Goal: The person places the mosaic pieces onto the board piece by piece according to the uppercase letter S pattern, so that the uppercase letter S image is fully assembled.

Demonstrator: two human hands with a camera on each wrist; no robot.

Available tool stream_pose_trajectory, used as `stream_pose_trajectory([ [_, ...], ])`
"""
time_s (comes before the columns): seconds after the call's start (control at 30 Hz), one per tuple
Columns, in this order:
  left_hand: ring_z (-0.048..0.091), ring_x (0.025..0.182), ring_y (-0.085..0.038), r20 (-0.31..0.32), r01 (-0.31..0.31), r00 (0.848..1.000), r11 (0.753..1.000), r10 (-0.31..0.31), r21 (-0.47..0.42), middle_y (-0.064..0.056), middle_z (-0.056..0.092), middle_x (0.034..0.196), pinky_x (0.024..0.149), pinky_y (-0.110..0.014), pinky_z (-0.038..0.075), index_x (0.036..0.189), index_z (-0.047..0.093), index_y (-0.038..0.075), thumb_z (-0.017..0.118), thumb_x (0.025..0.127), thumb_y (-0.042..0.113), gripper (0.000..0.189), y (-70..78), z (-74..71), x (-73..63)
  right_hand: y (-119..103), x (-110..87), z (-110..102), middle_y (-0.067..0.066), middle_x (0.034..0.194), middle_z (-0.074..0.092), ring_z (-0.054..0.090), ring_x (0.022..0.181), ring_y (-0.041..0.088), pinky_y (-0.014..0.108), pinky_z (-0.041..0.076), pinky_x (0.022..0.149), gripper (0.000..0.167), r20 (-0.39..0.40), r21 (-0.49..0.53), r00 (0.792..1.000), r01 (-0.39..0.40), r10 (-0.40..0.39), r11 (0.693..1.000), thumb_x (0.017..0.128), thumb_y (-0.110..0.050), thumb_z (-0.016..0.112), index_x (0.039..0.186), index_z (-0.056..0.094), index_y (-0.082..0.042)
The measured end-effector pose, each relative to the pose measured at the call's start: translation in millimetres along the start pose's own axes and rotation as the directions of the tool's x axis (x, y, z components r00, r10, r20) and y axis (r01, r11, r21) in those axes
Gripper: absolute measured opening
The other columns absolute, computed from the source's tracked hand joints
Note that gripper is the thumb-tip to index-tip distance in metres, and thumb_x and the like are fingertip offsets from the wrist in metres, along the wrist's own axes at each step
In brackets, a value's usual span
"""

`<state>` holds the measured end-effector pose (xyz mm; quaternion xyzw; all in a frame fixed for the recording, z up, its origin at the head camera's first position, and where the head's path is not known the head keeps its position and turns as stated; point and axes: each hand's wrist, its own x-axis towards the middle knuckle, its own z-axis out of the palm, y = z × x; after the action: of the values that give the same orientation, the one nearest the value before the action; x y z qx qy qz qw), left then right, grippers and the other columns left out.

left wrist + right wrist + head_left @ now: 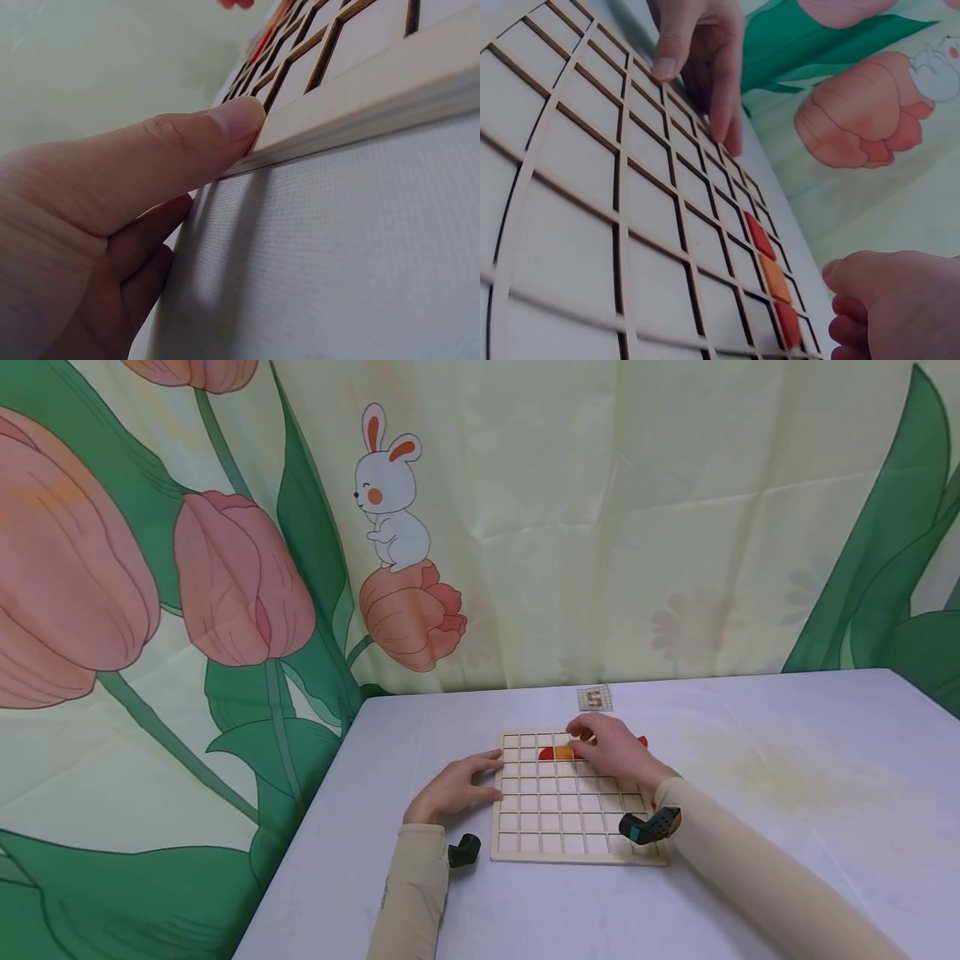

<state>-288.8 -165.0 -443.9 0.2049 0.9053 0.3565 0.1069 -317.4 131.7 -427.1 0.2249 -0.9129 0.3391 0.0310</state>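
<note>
A square wooden grid board (536, 859) lies on the table. My left hand (453, 787) rests at its left edge, fingers fairly straight; in the left wrist view the thumb (187, 139) touches the frame. Near the board's far side, a red piece (760, 235), an orange piece (774, 277) and another red piece (787, 325) sit in a row of cells. My right hand (611, 746) is bent over the far part of the board, right by this row. Its fingers are curled in the right wrist view, and I cannot tell whether they hold anything.
Behind the board lies a small card (595, 697) printed with a grid pattern. Something red (642, 741) shows past the right hand, mostly hidden by it. A curtain (555, 527) with tulips and a rabbit hangs behind the white-covered table (750, 760).
</note>
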Motion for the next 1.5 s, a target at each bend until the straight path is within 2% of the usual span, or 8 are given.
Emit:
stream_pose_trajectory([
  [0.17,0.032,0.143,-0.017,0.003,0.008,1.000,1.000,-0.008,0.003,0.007,0.041,0.152,0.116,-0.038,0.029,0.138,0.057,0.012,0.078,0.085,0.025,0.058,-2.1,0.0,-0.5,9,-16.9,-18,0.008,0.103,0.065,0.061,0.094,0.024,0.044,0.054,0.085,0.027,-0.002,-0.007,0.999,-0.054,0.054,0.999,0.095,-0.017,0.064,0.115,0.066,0.000],
  [0.43,0.033,0.143,-0.020,-0.001,-0.011,1.000,1.000,0.011,0.006,0.005,0.042,0.152,0.116,-0.040,0.029,0.137,0.057,0.009,0.078,0.085,0.024,0.058,-3.6,-0.8,-1.9,23,-49.3,-40,0.011,0.106,0.064,0.058,0.095,0.027,0.045,0.055,0.084,0.033,-0.019,-0.074,0.991,-0.134,0.133,0.988,0.093,-0.018,0.067,0.119,0.065,0.001],
  [0.9,0.031,0.143,-0.019,-0.004,0.003,1.000,1.000,-0.003,-0.007,0.006,0.040,0.153,0.116,-0.040,0.028,0.138,0.057,0.011,0.078,0.085,0.026,0.059,-3.8,1.2,0.9,53,-92.1,-51,0.018,0.110,0.064,0.060,0.100,0.034,0.051,0.055,0.085,0.044,-0.024,-0.117,0.986,-0.165,0.164,0.979,0.088,-0.021,0.074,0.120,0.063,0.007],
  [1.13,0.030,0.143,-0.018,-0.003,0.002,1.000,1.000,-0.002,-0.009,0.006,0.040,0.153,0.117,-0.039,0.028,0.139,0.056,0.011,0.078,0.085,0.026,0.060,-2.5,1.5,2.4,57,-96.5,-51,0.018,0.112,0.063,0.059,0.101,0.034,0.051,0.055,0.086,0.045,-0.038,-0.126,0.984,-0.176,0.173,0.976,0.087,-0.020,0.074,0.122,0.062,0.007],
  [1.33,0.031,0.143,-0.018,-0.010,0.003,1.000,1.000,-0.003,-0.010,0.006,0.041,0.152,0.116,-0.040,0.029,0.138,0.057,0.012,0.078,0.084,0.027,0.060,-2.7,2.1,3.3,56,-88.3,-49,0.021,0.116,0.062,0.058,0.105,0.036,0.052,0.054,0.088,0.047,-0.013,-0.101,0.976,-0.216,0.216,0.971,0.089,-0.020,0.072,0.125,0.060,0.008],
  [1.5,0.031,0.143,-0.019,-0.011,0.012,1.000,1.000,-0.012,-0.026,0.007,0.041,0.153,0.116,-0.041,0.029,0.138,0.057,0.012,0.078,0.084,0.027,0.060,-3.3,2.4,3.1,54,-78.8,-46,0.022,0.115,0.062,0.059,0.104,0.036,0.052,0.053,0.089,0.046,-0.007,-0.100,0.976,-0.218,0.219,0.971,0.090,-0.020,0.071,0.124,0.060,0.009],
])
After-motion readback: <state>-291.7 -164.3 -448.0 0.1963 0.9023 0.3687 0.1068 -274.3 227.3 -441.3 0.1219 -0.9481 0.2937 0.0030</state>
